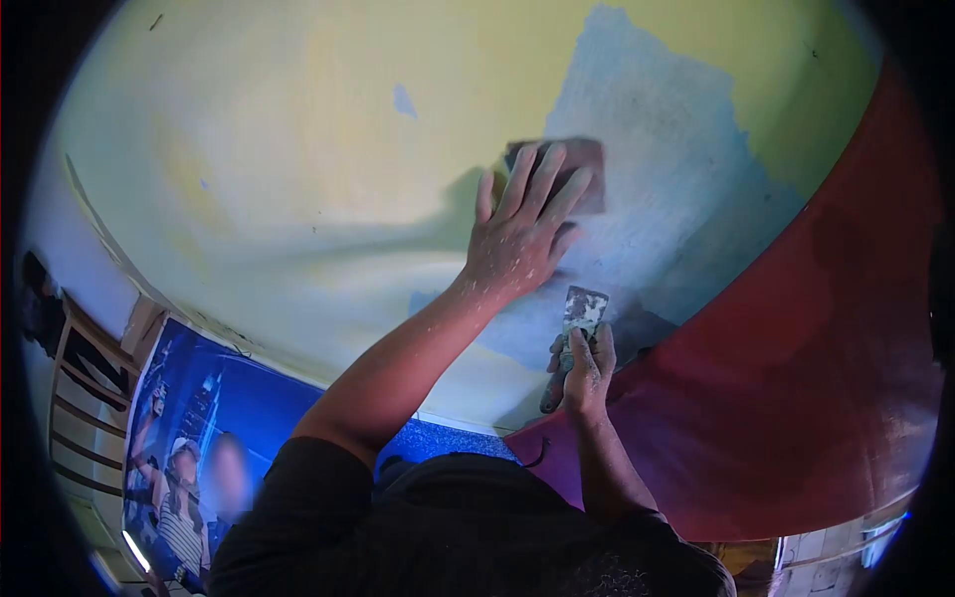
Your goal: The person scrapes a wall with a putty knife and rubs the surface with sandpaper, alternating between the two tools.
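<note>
My left hand is pressed toward the wall, its fingers spread over a dark sheet of sandpaper and holding it flat against the surface. Pale dust speckles the back of this hand. The sandpaper's edges look slightly blurred. Lower down, my right hand is closed around the handle of a putty knife, whose blade points up and carries white residue. Behind both hands is a yellow wall with a large bare bluish-grey patch of irregular outline.
A dark red wall meets the yellow one at the right. At lower left stand a blue poster with people on it and a wooden chair. Blue speckled flooring shows below.
</note>
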`<state>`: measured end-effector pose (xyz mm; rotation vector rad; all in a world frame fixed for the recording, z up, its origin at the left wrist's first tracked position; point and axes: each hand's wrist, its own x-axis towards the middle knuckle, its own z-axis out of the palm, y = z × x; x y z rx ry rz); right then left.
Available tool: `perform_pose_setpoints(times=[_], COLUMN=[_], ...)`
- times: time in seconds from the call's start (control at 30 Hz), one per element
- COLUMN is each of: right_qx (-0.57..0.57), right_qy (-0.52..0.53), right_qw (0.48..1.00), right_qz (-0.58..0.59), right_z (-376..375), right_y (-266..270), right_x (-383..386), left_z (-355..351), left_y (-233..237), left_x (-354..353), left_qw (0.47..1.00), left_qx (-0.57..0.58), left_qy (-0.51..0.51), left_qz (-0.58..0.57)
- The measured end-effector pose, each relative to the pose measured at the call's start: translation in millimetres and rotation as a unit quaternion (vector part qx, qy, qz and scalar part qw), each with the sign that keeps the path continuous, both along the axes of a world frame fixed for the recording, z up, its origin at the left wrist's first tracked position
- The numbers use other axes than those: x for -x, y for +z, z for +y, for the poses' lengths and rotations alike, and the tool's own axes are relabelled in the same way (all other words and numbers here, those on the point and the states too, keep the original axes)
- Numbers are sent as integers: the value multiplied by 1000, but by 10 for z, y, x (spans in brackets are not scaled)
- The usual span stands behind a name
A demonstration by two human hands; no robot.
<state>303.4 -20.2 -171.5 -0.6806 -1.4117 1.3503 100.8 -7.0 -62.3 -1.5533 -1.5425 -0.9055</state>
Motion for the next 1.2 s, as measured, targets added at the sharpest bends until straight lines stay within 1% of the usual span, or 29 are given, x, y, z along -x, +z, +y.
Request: perform_pose_setpoints(times=[0.1, 0.17, 0.23, 0.3, 0.4, 0.5, 0.6, 0.67, 0.73, 0.83, 0.93, 1.07, 1.13, 1.2], right_qx=[7, 13, 11, 1, -4, 11, -7, -6, -6, -6, -13, -20, -24, -33], right_qy=[-6, -7, -10, -7, -14, -9, 3, 8, 11, 14, 9, -18, -28, -29], right_qw=[1000, 1000, 1000, 1000, 1000, 1000, 1000, 1000, 1000, 1000, 1000, 1000, 999, 999], right_qz=[-4, 3, 11, 15, 11, 11, 20, 6, 3, 7, 5, 6, 22, 21], right_z=[-39, -26, 2, 12, 27, -25, 29, 15, 15, 29, 18, -17, -8, -5], right_y=[69, 34, 21, 10, -29, 55, -26, 12, 38, 26, 31, 33, -12, -16], right_x=[-19, -26, -28, -29, -29, -41, -59, -91, -98, -100, -77, -19, 6, -3], left_z=[119, 104, 88, 26, -22, -148, -190, -220, -255, -195, -94, -72, -129, -191], left_y=[102, -14, -226, -540, -1025, -1333, -1716, -1791, -1699, -1435, -1000, -478, -322, -277], left_x=[-95, -103, -91, -5, 151, 238, 370, 375, 336, 267, 278, 482, 619, 725], left_qw=[999, 999, 1000, 1000, 999, 997, 997, 996, 993, 994, 997, 998, 997, 996], left_qx=[-44, -27, -7, 19, 21, 63, 66, 83, 115, 107, 73, 11, -13, -26], left_qy=[-16, -2, 1, 0, 18, 40, 30, 31, 24, 5, 13, 36, 54, 57], left_qz=[-26, -21, -12, -3, 25, 28, 30, 27, 9, -6, 23, 52, 62, 56])
